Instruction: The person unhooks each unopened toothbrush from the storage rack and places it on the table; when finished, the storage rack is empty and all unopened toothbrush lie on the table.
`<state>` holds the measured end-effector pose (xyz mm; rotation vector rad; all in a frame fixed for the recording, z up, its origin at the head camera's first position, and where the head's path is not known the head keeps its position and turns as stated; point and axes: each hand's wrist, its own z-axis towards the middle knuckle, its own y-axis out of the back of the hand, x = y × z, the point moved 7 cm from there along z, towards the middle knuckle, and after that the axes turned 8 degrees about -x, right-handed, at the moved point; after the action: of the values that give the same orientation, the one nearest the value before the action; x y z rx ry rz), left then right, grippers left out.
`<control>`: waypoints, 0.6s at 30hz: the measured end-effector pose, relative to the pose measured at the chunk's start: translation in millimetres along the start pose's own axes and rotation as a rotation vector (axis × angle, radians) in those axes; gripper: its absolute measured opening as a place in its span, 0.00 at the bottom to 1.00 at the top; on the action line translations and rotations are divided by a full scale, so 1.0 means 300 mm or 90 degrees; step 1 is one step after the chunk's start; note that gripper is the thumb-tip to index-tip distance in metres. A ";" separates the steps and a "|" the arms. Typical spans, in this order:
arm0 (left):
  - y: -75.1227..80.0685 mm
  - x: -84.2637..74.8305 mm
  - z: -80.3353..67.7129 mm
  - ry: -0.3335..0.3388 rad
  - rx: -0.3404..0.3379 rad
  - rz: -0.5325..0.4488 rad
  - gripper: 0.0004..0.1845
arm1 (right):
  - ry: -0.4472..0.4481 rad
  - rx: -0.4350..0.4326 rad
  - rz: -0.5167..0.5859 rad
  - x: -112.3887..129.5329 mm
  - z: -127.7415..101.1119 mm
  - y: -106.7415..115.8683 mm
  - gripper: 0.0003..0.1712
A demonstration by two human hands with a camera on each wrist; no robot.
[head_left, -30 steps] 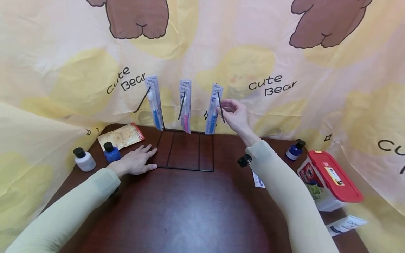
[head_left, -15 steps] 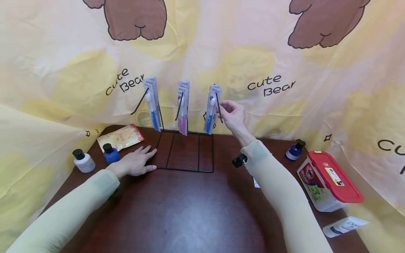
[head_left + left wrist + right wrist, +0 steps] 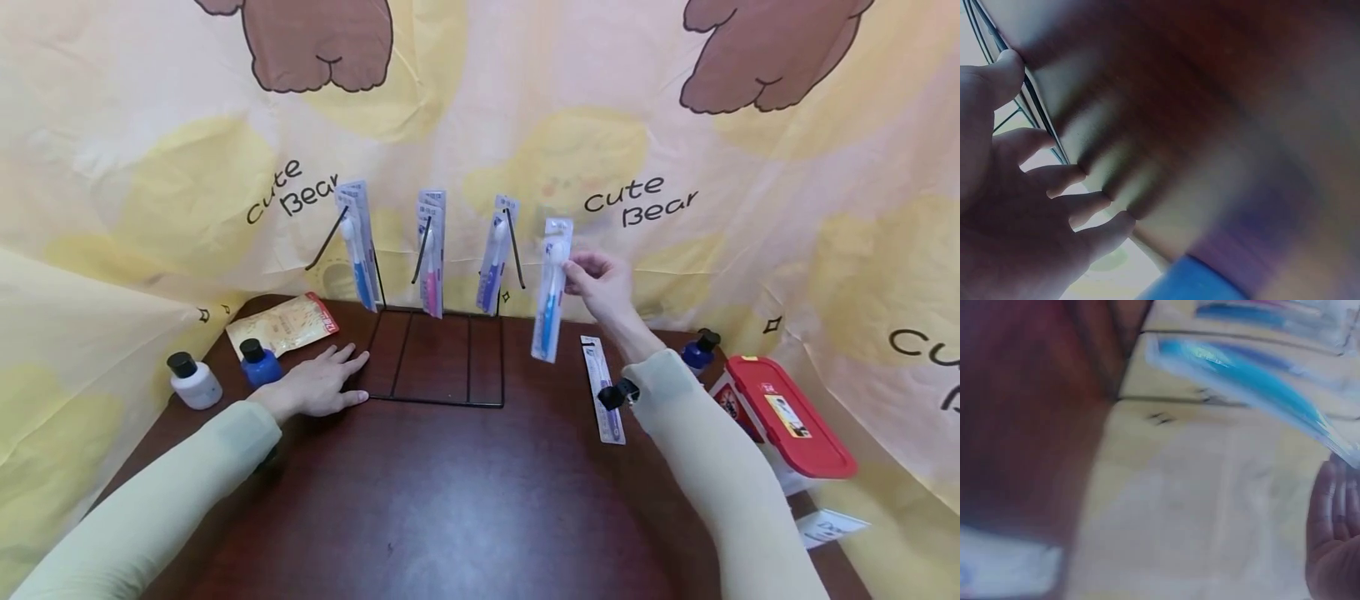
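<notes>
Slightly tilted toothbrush pack (image 3: 552, 293), pale, slim, blue-handled brush inside; right hand (image 3: 606, 290) pinching edge, left hand (image 3: 320, 385) spread.

Toothbrush pkt (image 3: 551, 292) in R hand (image 3: 604, 288), R of rack (image 3: 435, 402); L hand (image 3: 321, 385) opp. side

1. You've got loads of room on the front table (image 3: 450, 492).
2. Watch the rack (image 3: 435, 402) hooks (image 3: 515, 250) poking toward you; gaps between hanging toothbrushes (image 3: 430, 287) look passable.
3. Blue bottle (image 3: 260, 368) crowds your left hand (image 3: 322, 384); tub (image 3: 787, 412) blocks far right.
</notes>
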<state>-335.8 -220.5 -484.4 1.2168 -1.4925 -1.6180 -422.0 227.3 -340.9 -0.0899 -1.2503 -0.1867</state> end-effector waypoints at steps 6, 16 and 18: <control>0.005 -0.006 -0.003 -0.007 -0.005 0.004 0.44 | -0.226 0.069 -0.149 -0.244 -0.049 0.105 0.20; 0.003 0.001 -0.003 0.007 -0.002 0.003 0.45 | -0.330 0.120 -0.321 -0.439 -0.090 0.155 0.20; 0.005 0.000 -0.002 0.006 -0.002 0.003 0.45 | -0.340 0.111 -0.352 -0.446 -0.089 0.167 0.19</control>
<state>-335.3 -221.0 -483.0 1.2164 -1.4854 -1.6090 -428.1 284.3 -474.6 0.3852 -1.7999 -0.5556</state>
